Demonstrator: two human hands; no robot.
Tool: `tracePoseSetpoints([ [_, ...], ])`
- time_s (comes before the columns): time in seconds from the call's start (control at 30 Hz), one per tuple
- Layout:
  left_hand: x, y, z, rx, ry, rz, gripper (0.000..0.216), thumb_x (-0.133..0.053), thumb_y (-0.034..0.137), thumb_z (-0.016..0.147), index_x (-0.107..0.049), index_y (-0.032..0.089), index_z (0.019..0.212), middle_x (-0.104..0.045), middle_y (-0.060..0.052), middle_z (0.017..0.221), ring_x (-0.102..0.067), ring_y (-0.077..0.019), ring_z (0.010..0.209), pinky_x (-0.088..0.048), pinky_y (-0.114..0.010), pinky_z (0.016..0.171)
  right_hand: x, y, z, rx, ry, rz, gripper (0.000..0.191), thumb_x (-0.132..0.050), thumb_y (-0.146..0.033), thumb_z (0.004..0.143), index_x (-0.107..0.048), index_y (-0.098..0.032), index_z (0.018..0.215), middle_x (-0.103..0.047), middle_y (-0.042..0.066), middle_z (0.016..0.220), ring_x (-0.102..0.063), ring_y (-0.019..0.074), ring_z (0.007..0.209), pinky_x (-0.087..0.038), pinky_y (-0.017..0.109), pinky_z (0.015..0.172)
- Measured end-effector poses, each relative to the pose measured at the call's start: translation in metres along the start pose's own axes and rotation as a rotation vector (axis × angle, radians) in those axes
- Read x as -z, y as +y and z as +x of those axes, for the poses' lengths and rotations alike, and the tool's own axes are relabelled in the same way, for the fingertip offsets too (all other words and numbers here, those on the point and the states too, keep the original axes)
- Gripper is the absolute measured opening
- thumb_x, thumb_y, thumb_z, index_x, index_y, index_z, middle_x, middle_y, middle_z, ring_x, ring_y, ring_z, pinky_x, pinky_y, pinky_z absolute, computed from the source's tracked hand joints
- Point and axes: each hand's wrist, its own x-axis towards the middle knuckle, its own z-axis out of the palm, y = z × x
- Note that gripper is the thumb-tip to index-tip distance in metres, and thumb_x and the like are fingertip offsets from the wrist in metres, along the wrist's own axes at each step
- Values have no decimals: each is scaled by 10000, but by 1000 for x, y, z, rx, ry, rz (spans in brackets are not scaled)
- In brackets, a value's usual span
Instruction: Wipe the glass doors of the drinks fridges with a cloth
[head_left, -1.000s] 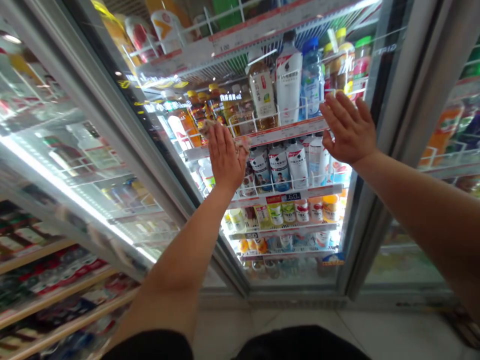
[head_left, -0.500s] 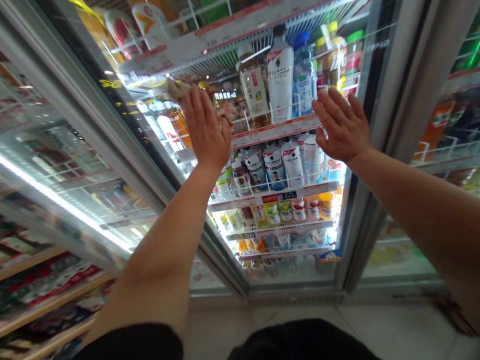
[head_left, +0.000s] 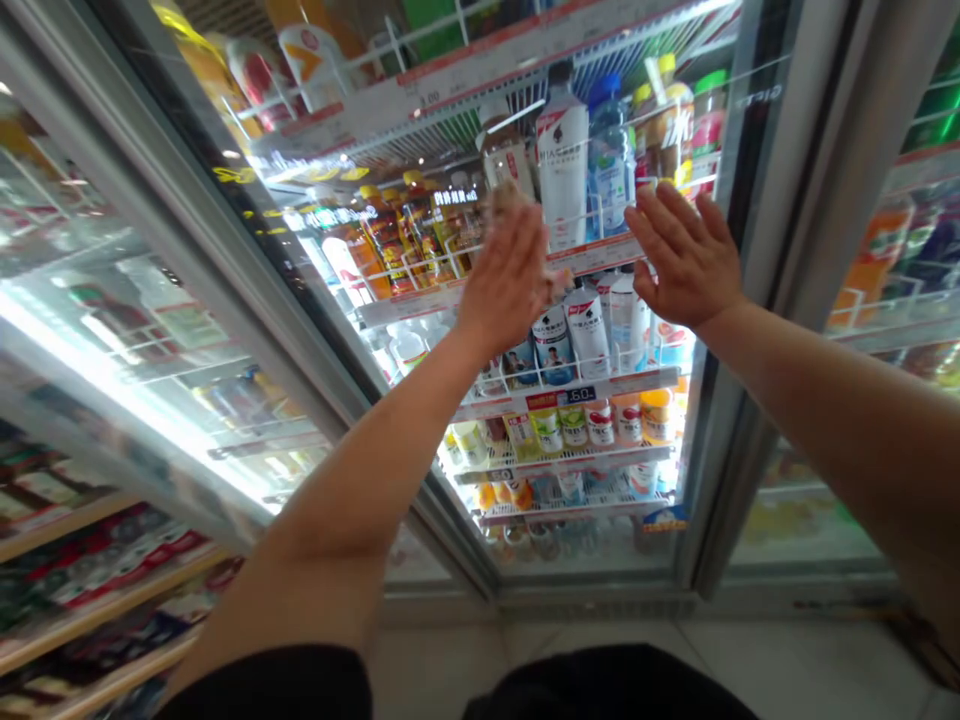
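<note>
My left hand [head_left: 510, 280] lies flat against the glass door [head_left: 420, 120] of a drinks cooler and presses a crumpled beige cloth [head_left: 502, 196] to the pane. The cloth shows above my fingertips and beside my thumb. My right hand [head_left: 690, 255] rests flat on the same glass a little to the right, fingers spread, with nothing in it. Behind the glass stand a white bottle [head_left: 561, 160] and a blue bottle [head_left: 609, 150] on a wire shelf.
Lower shelves [head_left: 570, 385] hold rows of small bottles and cups with price tags. A metal door frame [head_left: 810, 230] runs down on the right, with another cooler beyond it. A second glass door [head_left: 112, 330] and wooden shelves of goods [head_left: 90, 600] are to the left. The tiled floor [head_left: 787, 670] is below.
My left hand has slid the cloth across the glass to the right, closer to my right hand. My right hand has stayed in place.
</note>
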Motion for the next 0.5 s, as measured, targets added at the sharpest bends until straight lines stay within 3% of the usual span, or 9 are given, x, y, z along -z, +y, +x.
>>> tracePoseSetpoints([
  [0.07,-3,13,0,-160,-113,-33,647,-299,364,1012,-155,144,1604,-233,-55,1660,-32,-217,1549,-113,-515,1303,0,0,0,7,-2,-7,649,-418,-332,982,-233,-297,1604,-319,6,1639,-278,309,1523,-221,614,1239],
  [0.1,-1,12,3,-169,-116,-42,646,-304,360,1008,-168,149,1603,-231,-47,1660,-35,-214,1548,-106,-506,1305,0,0,0,3,-13,-9,658,-419,-339,979,-226,-299,1607,-323,7,1638,-276,320,1521,-224,628,1233],
  [0.27,14,-21,29,218,163,-14,718,-322,385,994,1,253,1621,-27,86,1671,139,-148,1522,-1,-413,1321,1,-1,0,-22,-23,16,648,-386,-404,980,-225,-329,1604,-300,-36,1639,-281,330,1517,-222,628,1242],
  [0.33,9,-13,23,225,179,-12,725,-318,383,1003,25,214,1619,-8,53,1674,165,-157,1513,4,-432,1320,1,-1,1,-43,-19,18,633,-365,-426,985,-207,-385,1596,-291,-90,1628,-280,304,1521,-215,600,1259],
  [0.4,-3,7,7,55,94,-24,703,-307,366,1018,-18,131,1614,-73,-42,1680,120,-188,1522,-35,-469,1315,2,-2,1,-61,-27,17,623,-350,-427,990,-171,-447,1587,-266,-135,1619,-274,276,1525,-209,578,1271],
  [0.5,-18,28,-20,-374,-104,-46,629,-303,357,1041,-139,130,1604,-264,-65,1649,-54,-177,1537,-120,-419,1305,3,-3,1,-59,-30,18,640,-352,-400,995,-126,-457,1591,-222,-135,1627,-269,267,1525,-215,594,1269],
])
